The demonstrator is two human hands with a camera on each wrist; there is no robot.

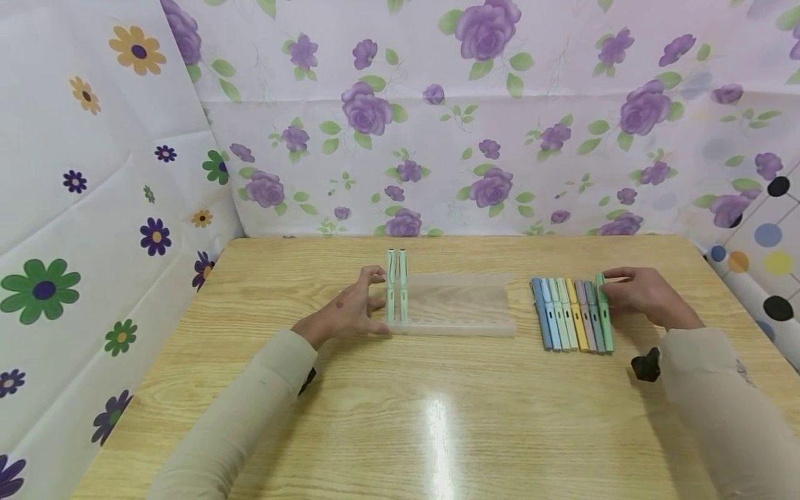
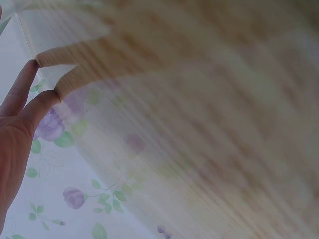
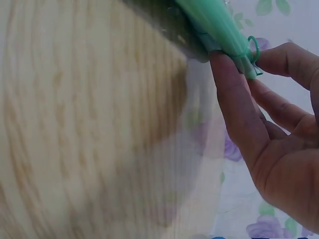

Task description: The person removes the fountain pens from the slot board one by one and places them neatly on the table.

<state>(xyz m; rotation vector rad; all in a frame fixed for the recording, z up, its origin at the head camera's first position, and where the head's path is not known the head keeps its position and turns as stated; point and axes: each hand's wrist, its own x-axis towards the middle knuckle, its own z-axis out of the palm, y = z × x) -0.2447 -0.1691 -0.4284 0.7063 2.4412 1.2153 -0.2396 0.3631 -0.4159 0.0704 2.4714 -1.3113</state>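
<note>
A clear plastic pen rack lies on the table with two pale mint pens side by side at its left end. My left hand holds that end, thumb at the front and fingers towards the back. In the left wrist view, two fingertips touch down beside a clear edge. To the right lies a row of pens in blue, green, yellow, mauve and grey. My right hand pinches the green pen at the row's right end, near its clip, as the right wrist view shows.
The wooden table backs onto a flowered cloth, with another patterned cloth at the left. A dotted cloth hangs at the right. Bare rack surface spreads right of the two mint pens.
</note>
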